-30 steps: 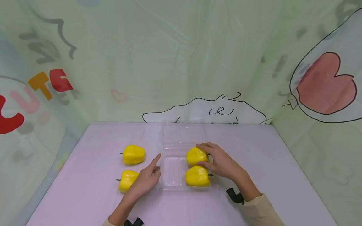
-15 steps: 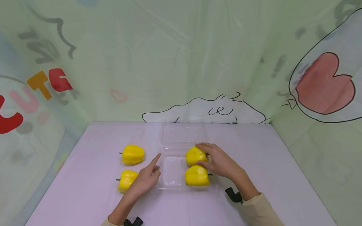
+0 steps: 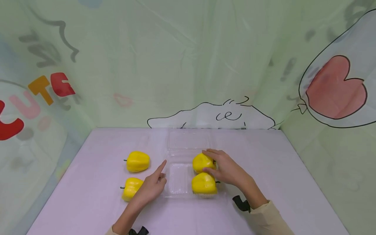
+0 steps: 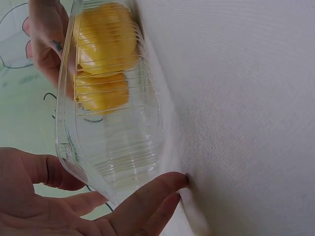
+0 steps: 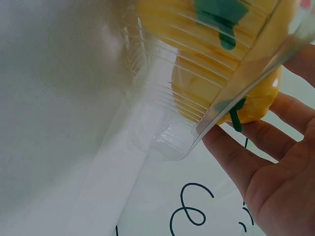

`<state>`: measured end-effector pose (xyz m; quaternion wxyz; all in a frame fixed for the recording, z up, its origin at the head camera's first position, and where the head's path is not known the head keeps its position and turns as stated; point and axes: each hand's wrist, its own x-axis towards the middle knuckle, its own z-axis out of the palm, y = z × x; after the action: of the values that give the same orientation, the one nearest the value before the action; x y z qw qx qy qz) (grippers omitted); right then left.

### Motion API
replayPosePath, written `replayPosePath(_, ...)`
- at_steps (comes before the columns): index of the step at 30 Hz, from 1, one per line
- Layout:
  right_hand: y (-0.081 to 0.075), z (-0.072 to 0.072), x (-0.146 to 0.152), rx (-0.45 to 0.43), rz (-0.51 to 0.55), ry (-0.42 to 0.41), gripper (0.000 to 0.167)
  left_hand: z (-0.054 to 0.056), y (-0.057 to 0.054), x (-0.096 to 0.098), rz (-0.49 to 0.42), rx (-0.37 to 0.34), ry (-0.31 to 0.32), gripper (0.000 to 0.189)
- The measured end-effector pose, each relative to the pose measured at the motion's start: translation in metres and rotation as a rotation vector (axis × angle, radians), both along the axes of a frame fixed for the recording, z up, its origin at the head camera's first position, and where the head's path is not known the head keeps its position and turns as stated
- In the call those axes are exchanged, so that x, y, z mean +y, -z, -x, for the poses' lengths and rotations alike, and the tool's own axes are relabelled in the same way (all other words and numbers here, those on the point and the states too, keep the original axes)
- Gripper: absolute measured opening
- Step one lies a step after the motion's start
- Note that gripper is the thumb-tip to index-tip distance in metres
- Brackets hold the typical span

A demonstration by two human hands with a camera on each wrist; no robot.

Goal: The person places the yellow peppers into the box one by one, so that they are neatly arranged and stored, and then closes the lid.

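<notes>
In the head view, my right hand (image 3: 224, 168) grips a yellow bell pepper (image 3: 202, 162) at the far right of a clear plastic clamshell container (image 3: 179, 178). A second yellow bell pepper (image 3: 204, 183) sits just in front of it in the same tray. Both stems point right; the right wrist view shows green stems through the ribbed wall (image 5: 197, 91). My left hand (image 3: 154, 184) rests at the container's left edge, index finger extended forward. Seen from the left wrist, the thumb (image 4: 59, 172) touches near the rim, while the lower fingertips (image 4: 174, 182) meet the table.
Left of the container lie two more yellow bell peppers, one farther back (image 3: 138, 161) and one nearer (image 3: 132, 188), partly behind my left hand. The container's lid (image 3: 189, 140) lies folded back. Printed curtains (image 3: 188, 65) border the white table (image 3: 252, 147).
Both hands and all the peppers keep their places. Only a slight shift of the head view shows.
</notes>
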<state>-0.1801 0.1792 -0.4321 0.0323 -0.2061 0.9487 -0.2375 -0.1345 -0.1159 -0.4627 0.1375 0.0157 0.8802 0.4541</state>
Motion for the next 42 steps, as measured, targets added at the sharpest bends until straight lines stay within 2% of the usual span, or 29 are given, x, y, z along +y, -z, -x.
replayPosePath(14,-0.0037,-0.0020,-0.0031,-0.012,-0.035,0.025,0.064,0.0002,0.0000,0.0004,0.005,0.014,0.012,0.067)
replayPosePath(26,-0.0065,0.0003,0.0002,-0.024,0.026,0.019,0.066,0.0002,-0.0019,0.0002,0.000,0.014,0.014,0.067)
replayPosePath(42,-0.0072,0.0008,-0.0012,-0.072,0.030,0.050,0.066,0.0016,0.0017,0.0001,0.003,0.018,0.018,0.067)
